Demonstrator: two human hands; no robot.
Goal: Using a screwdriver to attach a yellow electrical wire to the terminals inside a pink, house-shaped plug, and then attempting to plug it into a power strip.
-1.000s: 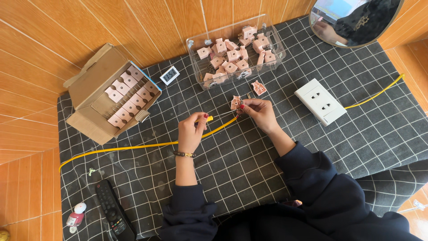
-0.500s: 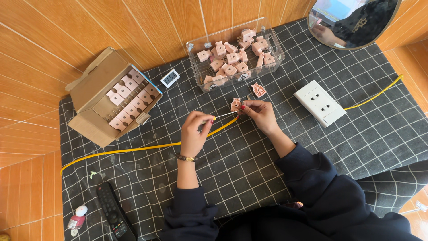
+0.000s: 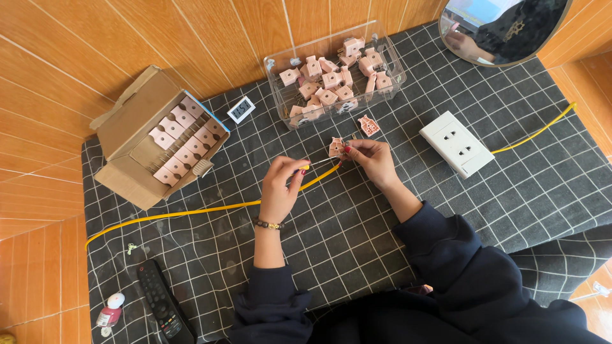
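Though small, a pink squarish piece (image 3: 336,148), fingers-pinched.

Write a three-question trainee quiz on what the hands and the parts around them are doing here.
1. True or false: the right hand holds a small pink part.
2. What does the left hand pinch? A) remote B) yellow cable C) white socket
3. Fill in: loose pink parts fill the clear ____ at the cloth's far edge.

Key
1. True.
2. B, the yellow cable.
3. Tray: the clear tray, beside the cardboard box of arranged parts.
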